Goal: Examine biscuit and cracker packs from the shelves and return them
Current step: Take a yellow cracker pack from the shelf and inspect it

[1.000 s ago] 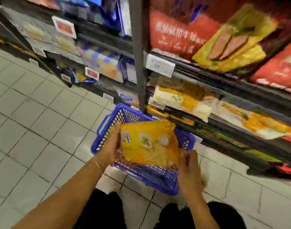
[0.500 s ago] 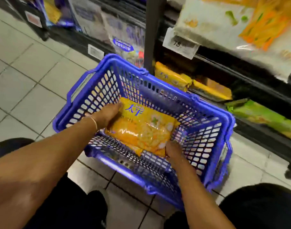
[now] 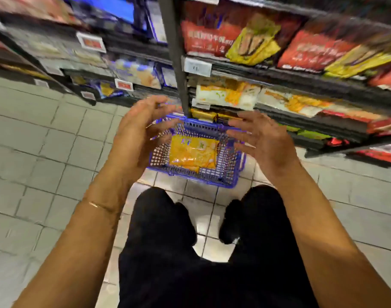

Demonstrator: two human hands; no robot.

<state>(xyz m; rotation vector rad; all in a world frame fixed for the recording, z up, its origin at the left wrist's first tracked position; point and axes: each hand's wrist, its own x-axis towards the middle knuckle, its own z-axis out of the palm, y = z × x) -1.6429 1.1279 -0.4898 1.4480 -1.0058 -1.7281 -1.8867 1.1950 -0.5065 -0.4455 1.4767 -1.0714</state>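
Head view shows two bare arms reaching forward, coming in from 7 and 5 o'clock. The left hand (image 3: 141, 132) is up at 11 o'clock. Its palm faces right, and its fingers are spread and a little bent. It holds nothing. The right hand (image 3: 265, 143) at 1 o'clock does the same with its palm facing left, and it holds nothing too. The hands are apart with a gap between them. A thin bracelet (image 3: 96, 205) sits on the left wrist.

Down in the gap, the yellow pack (image 3: 193, 152) lies flat in the blue basket (image 3: 203, 182). No hand touches it. The basket stands on the tile floor (image 3: 34, 152), at 12 o'clock from two black legs (image 3: 168, 241).

Just past the basket, from 12 to 3 o'clock, dark shelves (image 3: 301, 85) hold many packs. Red ones are on top, and white and orange ones are below. More shelves run off to 10 o'clock, but they are blurred.
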